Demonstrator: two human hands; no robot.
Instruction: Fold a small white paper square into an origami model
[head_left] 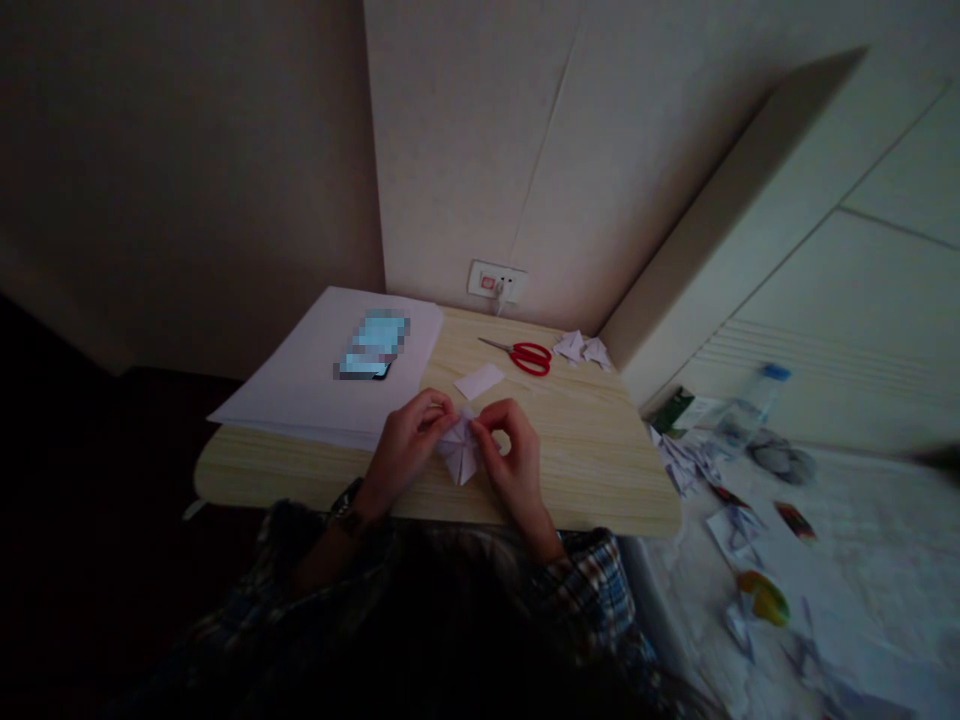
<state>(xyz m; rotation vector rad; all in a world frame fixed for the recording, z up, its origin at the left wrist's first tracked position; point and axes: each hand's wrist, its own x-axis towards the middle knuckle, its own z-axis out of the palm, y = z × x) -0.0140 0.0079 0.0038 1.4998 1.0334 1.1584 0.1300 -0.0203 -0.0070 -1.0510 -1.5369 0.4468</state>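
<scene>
Between my hands is a small piece of folded white paper (460, 460) with creased, pointed parts, held just over the front of the wooden table. My left hand (412, 432) pinches its upper left side between thumb and fingers. On its right side, my right hand (514, 450) pinches an edge with thumb and forefinger. A small flat paper rectangle (478, 381) lies just beyond my fingertips. Past it, scissors with red handles (531, 358) rest on the table, blades pointing left.
A stack of white paper sheets (292, 375) covers the table's left side, with a phone (375, 343) on top. Folded paper pieces (581, 348) sit at the back right. A plugged-in wall socket (496, 282) is behind. To the right, a bottle (754, 405) and scattered papers lie on a pale bed-like surface.
</scene>
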